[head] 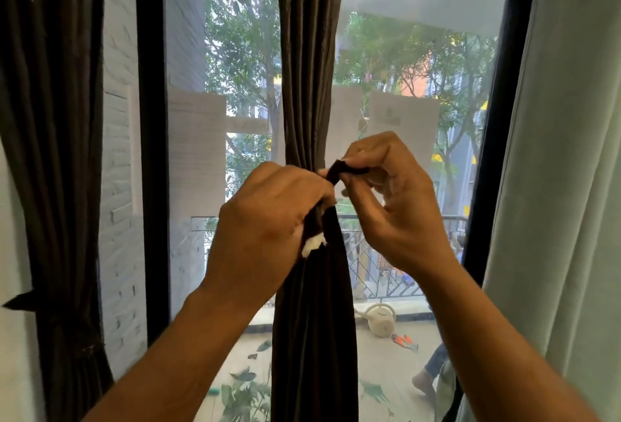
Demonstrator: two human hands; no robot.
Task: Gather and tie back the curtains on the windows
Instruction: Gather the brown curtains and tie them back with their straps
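A dark brown curtain [311, 68] hangs gathered into a narrow bundle in front of the window glass [420, 51]. My left hand [265, 220] grips the bundle at its waist, together with one end of a dark tie-back strip that shows a white patch [313, 243] below the fingers. My right hand [393, 199] pinches the other end of the tie-back strip [341, 169] between thumb and fingers, just right of the bundle. The wrap of the strip behind the curtain is hidden.
A second dark curtain [57, 152] hangs at the left, bound low by its own tie [30, 302]. A pale green curtain [564, 186] fills the right edge. Black window frame posts [151, 152] stand on either side. Outside lie a balcony, a watering can [379, 319] and plants.
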